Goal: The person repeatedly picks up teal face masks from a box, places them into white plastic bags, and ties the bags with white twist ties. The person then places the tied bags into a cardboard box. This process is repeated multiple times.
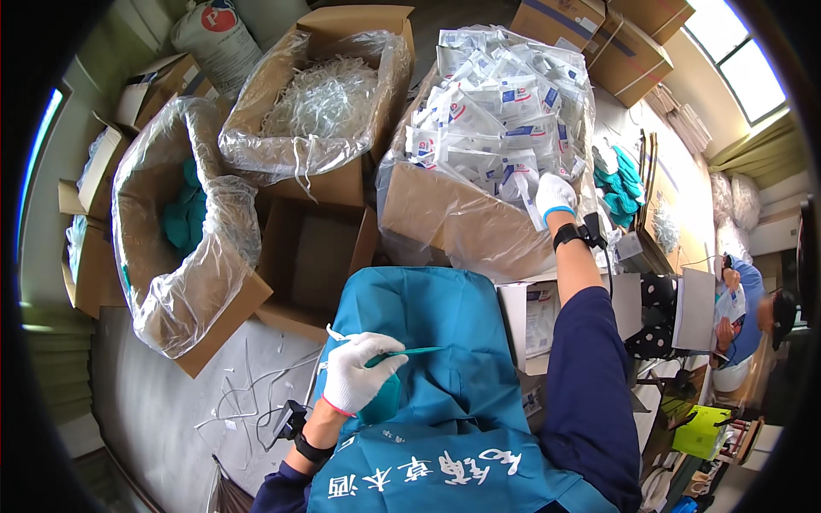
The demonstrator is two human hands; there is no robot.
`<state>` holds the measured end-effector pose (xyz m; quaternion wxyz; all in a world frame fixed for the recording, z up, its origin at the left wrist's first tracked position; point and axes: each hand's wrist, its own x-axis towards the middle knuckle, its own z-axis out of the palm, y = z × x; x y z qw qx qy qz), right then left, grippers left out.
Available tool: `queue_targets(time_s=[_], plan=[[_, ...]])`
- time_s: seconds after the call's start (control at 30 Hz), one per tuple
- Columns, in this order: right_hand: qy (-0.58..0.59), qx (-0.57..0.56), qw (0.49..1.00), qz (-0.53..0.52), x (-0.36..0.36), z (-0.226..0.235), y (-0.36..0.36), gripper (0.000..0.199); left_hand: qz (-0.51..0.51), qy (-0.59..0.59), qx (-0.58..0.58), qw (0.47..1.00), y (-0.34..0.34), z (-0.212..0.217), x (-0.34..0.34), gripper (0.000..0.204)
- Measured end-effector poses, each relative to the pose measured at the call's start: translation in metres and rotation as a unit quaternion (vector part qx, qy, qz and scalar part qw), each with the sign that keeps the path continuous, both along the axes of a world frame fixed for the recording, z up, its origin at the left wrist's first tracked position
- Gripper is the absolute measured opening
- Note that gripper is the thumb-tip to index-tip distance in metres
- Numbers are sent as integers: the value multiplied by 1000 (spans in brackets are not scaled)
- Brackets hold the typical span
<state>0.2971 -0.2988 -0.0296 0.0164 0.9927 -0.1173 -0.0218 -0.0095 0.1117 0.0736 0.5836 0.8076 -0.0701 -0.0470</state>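
Note:
My left hand (359, 374), in a white glove with a pink cuff edge, is closed on a teal cloth piece (382, 403) above my lap. A thin pointed strip of the cloth sticks out to the right, and a short white strip pokes out left of the glove. My right hand (556, 195), gloved in white with a blue cuff, reaches to the front right corner of a big carton (462, 218) heaped with white packets (500, 107). Its fingers look closed on a white packet (520, 178) there, though the fingertips are partly hidden. A teal apron (428, 316) covers my lap.
A plastic-lined carton (256, 295) at left holds teal cloth pieces; another (359, 171) behind holds clear strips. An open carton (312, 256) stands between. Straps (248, 402) lie on the floor. At far right another person (740, 299) handles a clear packet.

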Motion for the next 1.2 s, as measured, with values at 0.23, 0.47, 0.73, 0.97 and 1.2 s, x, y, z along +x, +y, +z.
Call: queue_targets(time_s=[0.23, 0.47, 0.73, 0.97, 1.2], plan=[[100, 427, 898, -25, 26, -17, -28, 57, -11, 40, 9, 999, -6, -7, 4, 14], [272, 78, 925, 256, 29, -113, -69, 49, -50, -23, -37, 998, -24, 1, 27, 14], [267, 193, 911, 247, 14, -35, -8, 38, 72, 108, -132, 983, -3, 18, 23, 11], [-89, 172, 970, 148, -71, 59, -38, 42, 185, 155, -270, 932, 3, 16, 14, 16], [-146, 683, 703, 137, -204, 147, 82, 44, 190, 122, -287, 931, 4, 39, -1, 16]])
